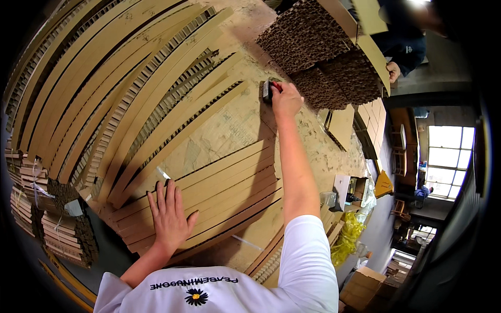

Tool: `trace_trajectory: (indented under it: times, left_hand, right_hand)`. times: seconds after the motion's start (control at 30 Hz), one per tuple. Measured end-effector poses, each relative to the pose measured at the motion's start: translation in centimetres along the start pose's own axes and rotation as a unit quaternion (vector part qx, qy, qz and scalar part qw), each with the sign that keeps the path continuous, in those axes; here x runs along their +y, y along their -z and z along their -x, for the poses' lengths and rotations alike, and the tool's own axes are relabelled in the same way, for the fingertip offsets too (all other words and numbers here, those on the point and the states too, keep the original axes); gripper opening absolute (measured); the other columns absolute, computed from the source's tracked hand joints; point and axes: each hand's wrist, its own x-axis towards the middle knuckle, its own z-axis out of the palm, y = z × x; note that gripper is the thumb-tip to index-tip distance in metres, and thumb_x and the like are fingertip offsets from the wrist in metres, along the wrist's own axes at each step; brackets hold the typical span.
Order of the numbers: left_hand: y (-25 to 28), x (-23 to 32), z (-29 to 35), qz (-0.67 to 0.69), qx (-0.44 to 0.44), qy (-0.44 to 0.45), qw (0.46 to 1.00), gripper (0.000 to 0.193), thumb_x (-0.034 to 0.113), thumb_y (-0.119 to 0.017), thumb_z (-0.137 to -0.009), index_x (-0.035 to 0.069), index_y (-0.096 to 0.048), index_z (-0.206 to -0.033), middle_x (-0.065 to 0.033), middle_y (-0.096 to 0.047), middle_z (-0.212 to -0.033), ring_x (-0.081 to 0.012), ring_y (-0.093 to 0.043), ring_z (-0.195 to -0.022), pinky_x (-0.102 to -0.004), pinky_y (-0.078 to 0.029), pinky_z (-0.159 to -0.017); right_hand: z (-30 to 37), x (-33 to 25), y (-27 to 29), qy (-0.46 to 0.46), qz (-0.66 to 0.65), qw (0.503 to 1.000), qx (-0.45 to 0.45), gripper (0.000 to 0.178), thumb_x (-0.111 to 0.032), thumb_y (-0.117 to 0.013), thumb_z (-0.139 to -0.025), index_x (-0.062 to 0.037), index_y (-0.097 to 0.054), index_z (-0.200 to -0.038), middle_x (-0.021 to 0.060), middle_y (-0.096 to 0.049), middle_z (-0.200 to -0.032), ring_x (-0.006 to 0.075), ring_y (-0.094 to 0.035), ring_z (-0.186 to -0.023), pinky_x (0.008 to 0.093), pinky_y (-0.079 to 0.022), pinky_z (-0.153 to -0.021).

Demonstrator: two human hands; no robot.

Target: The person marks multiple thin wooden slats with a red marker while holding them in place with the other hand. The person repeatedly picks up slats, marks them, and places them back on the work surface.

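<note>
My left hand (172, 218) lies flat, fingers spread, on the near left part of a row of brown cardboard strips (224, 180) laid side by side. My right arm is stretched forward. At its end my right hand (288, 101) is closed on a small black tool with a red grip (267, 91); its exact kind is not clear. The tool is at the worktable (224, 128), beyond the far right end of the strips. Long honeycomb-edged cardboard strips (130, 99) fan out across the left side, many standing on edge.
A tall stack of honeycomb cardboard (334, 78) stands at the far right, with another person's hand (393, 71) beside it. On the right are a small open box (350, 190) and yellow plastic wrap (348, 237). Bundled strips (65, 237) sit at the lower left.
</note>
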Motion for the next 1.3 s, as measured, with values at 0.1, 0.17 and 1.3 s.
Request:
trace_trajectory:
  times: [0.1,0.17,1.3]
  left_hand:
    - [0.3,0.0,-0.1,0.008,0.003,0.006,1.000,0.085,0.038,-0.071,-0.085,-0.010,-0.034,-0.144,-0.0250,-0.023,-0.159,-0.0486,-0.016,-0.148,-0.0665,-0.009,-0.118]
    - [0.5,-0.1,-0.4,0.013,0.011,0.003,1.000,0.085,0.038,-0.071,-0.084,-0.010,-0.034,-0.144,-0.0244,-0.023,-0.159,-0.0484,-0.017,-0.148,-0.0662,-0.010,-0.118]
    - [-1.9,-1.5,-3.2,0.110,0.164,0.026,0.980,0.049,0.010,-0.073,-0.079,0.002,-0.059,-0.125,-0.0123,-0.059,-0.124,-0.0327,-0.056,-0.110,-0.0499,-0.039,-0.100]
  right_hand:
    - [-0.5,0.2,-0.6,-0.001,0.019,1.000,-0.003,0.015,-0.029,-0.079,-0.079,-0.0197,-0.078,-0.091,0.0021,-0.070,-0.088,0.0259,-0.067,-0.087,0.0439,-0.044,-0.082]
    - [-0.9,0.6,-1.0,0.012,0.045,0.999,-0.012,0.020,-0.035,-0.077,-0.080,-0.0226,-0.078,-0.096,0.0023,-0.071,-0.092,0.0251,-0.066,-0.095,0.0457,-0.044,-0.084]
    - [16.0,-7.2,8.8,0.294,-0.403,0.819,-0.285,0.017,-0.007,-0.079,-0.079,-0.0015,-0.072,-0.093,0.0113,-0.067,-0.093,0.0245,-0.064,-0.084,0.0316,-0.050,-0.071]
